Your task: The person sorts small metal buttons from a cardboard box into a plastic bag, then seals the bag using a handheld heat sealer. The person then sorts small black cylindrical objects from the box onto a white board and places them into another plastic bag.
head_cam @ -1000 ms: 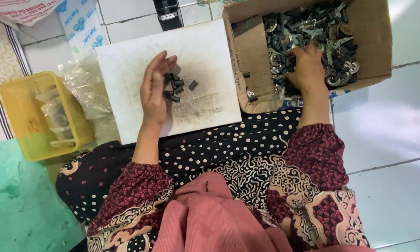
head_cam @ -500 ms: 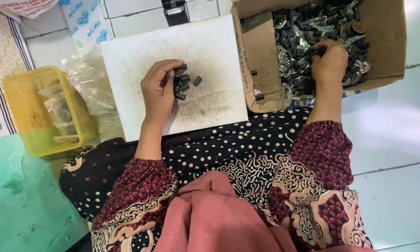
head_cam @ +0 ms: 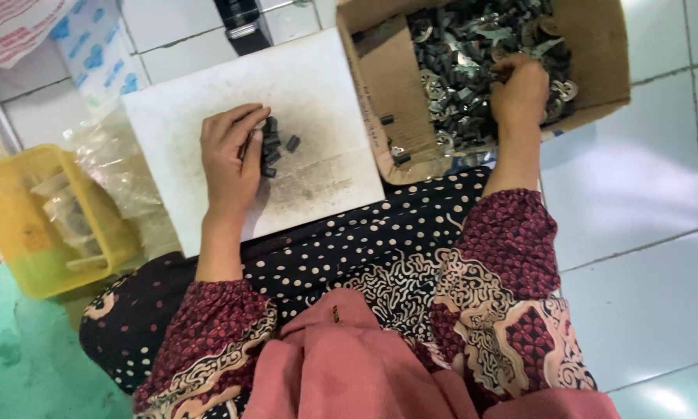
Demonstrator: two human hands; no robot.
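The right hand [head_cam: 521, 91] digs into a cardboard box [head_cam: 597, 46] of dark and silvery metal parts [head_cam: 457, 54], its fingers curled, grip hidden. The left hand [head_cam: 228, 159] rests on a white board [head_cam: 318, 93], fingers loosely bent beside small black pieces [head_cam: 275, 147]. Left of them, a yellow basket [head_cam: 7, 233] holds plastic bags.

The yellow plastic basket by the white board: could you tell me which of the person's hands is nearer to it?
Left. The left hand rests on the white board beside the yellow basket; the right hand is in the cardboard box, far across.

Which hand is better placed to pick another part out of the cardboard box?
Probably the right hand: it is already down among the metal parts in the cardboard box, while the left hand rests on the white board beside small dark pieces.
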